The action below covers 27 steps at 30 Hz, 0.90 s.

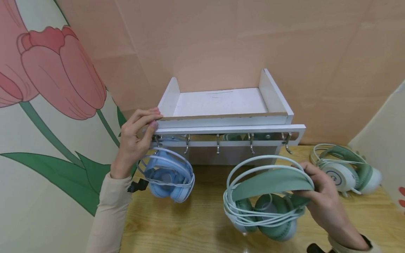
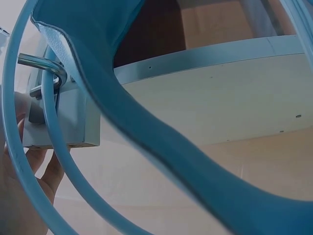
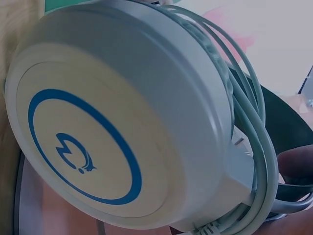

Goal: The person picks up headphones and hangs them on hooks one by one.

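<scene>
My left hand [image 1: 134,138] grips the left end of a white wall shelf [image 1: 221,121] with a hook rail along its front. Below that hand, blue headphones [image 1: 171,177] hang from the leftmost hook; their band [image 2: 151,132] crosses the left wrist view. My right hand [image 1: 326,200] holds green-and-white headphones [image 1: 272,182] by the right side of the headband, in front of the rail's right half. A pale cable is wound round their ear cups. One white ear cup [image 3: 83,147] with a blue ring logo fills much of the right wrist view.
Several metal hooks [image 1: 218,144] line the rail. Another pair of green-and-white headphones [image 1: 341,175] lies on the wooden table [image 1: 196,225] at the right. A brown-covered wall [image 1: 215,42] rises behind, and a tulip-printed panel [image 1: 60,130] stands at the left.
</scene>
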Motion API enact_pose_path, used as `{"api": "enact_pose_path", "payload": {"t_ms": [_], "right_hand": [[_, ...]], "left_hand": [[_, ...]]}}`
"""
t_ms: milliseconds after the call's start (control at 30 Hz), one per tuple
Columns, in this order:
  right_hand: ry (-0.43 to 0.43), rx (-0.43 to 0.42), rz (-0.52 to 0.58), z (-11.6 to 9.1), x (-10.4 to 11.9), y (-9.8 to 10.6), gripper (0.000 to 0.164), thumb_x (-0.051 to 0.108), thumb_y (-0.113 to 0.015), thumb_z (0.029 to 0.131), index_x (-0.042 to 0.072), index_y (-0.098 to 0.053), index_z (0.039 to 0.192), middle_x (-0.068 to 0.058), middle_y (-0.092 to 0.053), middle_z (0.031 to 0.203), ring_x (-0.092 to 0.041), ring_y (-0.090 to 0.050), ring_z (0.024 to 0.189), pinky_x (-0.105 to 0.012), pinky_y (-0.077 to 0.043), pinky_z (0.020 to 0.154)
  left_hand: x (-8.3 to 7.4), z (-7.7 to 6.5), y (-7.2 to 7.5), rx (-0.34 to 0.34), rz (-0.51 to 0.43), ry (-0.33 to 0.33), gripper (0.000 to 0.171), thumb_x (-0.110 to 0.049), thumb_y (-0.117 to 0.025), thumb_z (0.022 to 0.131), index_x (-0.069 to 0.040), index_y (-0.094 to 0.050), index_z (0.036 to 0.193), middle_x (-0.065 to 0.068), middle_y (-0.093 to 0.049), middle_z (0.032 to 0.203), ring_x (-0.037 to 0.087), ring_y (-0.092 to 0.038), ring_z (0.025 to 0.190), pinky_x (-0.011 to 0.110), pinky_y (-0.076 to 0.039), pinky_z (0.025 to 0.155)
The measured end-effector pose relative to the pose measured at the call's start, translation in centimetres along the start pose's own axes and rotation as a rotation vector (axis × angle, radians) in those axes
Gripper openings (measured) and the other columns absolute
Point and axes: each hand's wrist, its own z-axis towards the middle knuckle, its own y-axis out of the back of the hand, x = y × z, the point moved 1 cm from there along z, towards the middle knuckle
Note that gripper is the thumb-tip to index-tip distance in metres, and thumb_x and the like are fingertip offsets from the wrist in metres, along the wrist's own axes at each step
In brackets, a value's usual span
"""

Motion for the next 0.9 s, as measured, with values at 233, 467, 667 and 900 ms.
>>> {"api": "enact_pose_path", "payload": {"t_ms": [233,467,667,900], "right_hand": [[0.021,-0.057,0.03,0.3,-0.4,-1.0,0.056,-0.041,-0.027,0.081,-0.012,-0.058,0.118,-0.01,-0.07,0.105,-0.016,-0.068,0.097,-0.026,-0.062,0.077],[-0.001,-0.079,-0.055,0.4,-0.8,-1.4,0.052,-0.039,-0.035,0.084,-0.008,-0.06,0.118,-0.009,-0.074,0.105,-0.014,-0.07,0.097,-0.024,-0.062,0.077],[-0.007,-0.073,-0.079,0.8,-1.0,-2.0,0.048,-0.037,-0.039,0.086,-0.006,-0.06,0.115,-0.007,-0.074,0.103,-0.013,-0.069,0.094,-0.024,-0.06,0.072],[-0.017,-0.079,-0.18,1.2,-1.1,-2.8,0.045,-0.036,-0.046,0.084,-0.004,-0.061,0.112,-0.005,-0.076,0.101,-0.011,-0.07,0.09,-0.024,-0.059,0.072]], "left_hand": [[0.2,-0.1,0.1,0.011,0.009,0.002,0.026,0.009,-0.064,0.1,0.002,-0.079,0.12,0.021,-0.07,0.124,0.032,-0.064,0.133,0.041,-0.052,0.118],[0.2,0.0,0.1,0.013,0.007,0.005,0.026,0.008,-0.065,0.1,0.002,-0.079,0.12,0.021,-0.071,0.124,0.031,-0.064,0.133,0.041,-0.053,0.118],[0.2,0.1,0.1,0.015,0.007,0.004,0.026,0.009,-0.064,0.099,0.001,-0.079,0.12,0.021,-0.07,0.125,0.031,-0.064,0.134,0.041,-0.053,0.118],[0.1,0.0,0.0,0.007,0.002,0.0,0.027,0.01,-0.064,0.099,0.001,-0.079,0.12,0.021,-0.071,0.123,0.033,-0.064,0.132,0.042,-0.052,0.118]]}}
